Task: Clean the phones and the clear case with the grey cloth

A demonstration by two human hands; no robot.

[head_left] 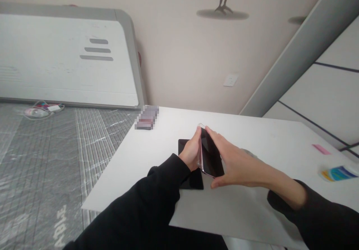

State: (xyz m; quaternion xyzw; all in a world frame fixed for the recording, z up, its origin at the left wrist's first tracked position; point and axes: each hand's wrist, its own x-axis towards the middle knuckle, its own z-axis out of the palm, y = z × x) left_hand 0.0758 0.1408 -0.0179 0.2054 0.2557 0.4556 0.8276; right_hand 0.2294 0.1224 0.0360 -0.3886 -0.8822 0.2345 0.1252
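Both my hands hold a phone (211, 153) with a dark screen and a pinkish edge, tilted on its side above a white table (266, 145). My left hand (192, 152) grips its left side, fingers pressed on the back. My right hand (235, 164) clasps the screen side, thumb under the lower end. A clear case edge (201, 125) shows at the phone's top. Under the hands a flat black rectangle (193, 179) lies on the table.
A blurred small object (146, 117) sits at the table's far left corner. A pink slip (321, 149) and a colourful packet (338, 173) lie at the right. A mattress (56, 156) is at the left, a white headboard (67, 59) behind it.
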